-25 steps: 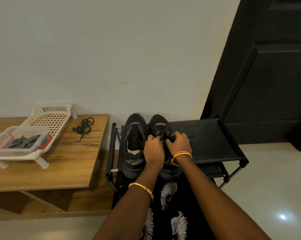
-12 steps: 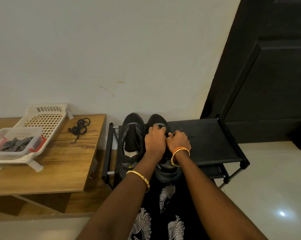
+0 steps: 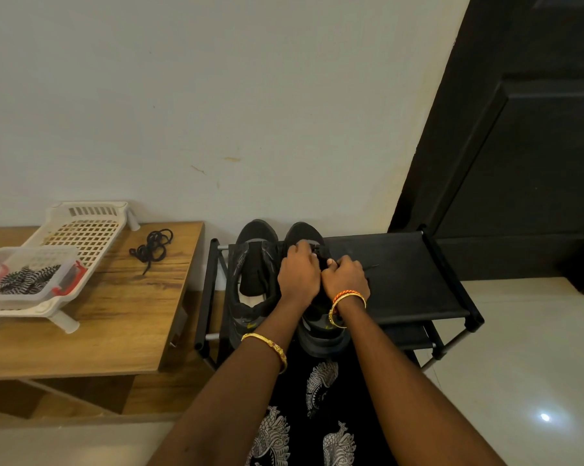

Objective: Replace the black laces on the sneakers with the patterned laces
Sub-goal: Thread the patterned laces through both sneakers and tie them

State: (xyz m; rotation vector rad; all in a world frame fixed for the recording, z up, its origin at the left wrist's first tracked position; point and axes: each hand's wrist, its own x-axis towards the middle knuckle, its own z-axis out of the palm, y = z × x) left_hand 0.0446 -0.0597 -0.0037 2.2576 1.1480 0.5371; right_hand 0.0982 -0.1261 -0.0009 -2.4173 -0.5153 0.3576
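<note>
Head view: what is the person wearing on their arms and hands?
Both forearms are bare, with no sleeves or gloves in view. The left wrist carries a thin gold bangle with a small dark red detail. The right wrist carries a gold bangle next to a twisted orange-red thread band. No rings can be made out on either hand.

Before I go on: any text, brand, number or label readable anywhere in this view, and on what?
No text can be read in this view.
Left sneaker: a small yellowish mark near the heel, too small to read.
Right sneaker: a similar yellowish mark, too small to read.
Clear box holding the patterned laces: no label visible.
Black garment: white ornamental prints, no letters.
</note>
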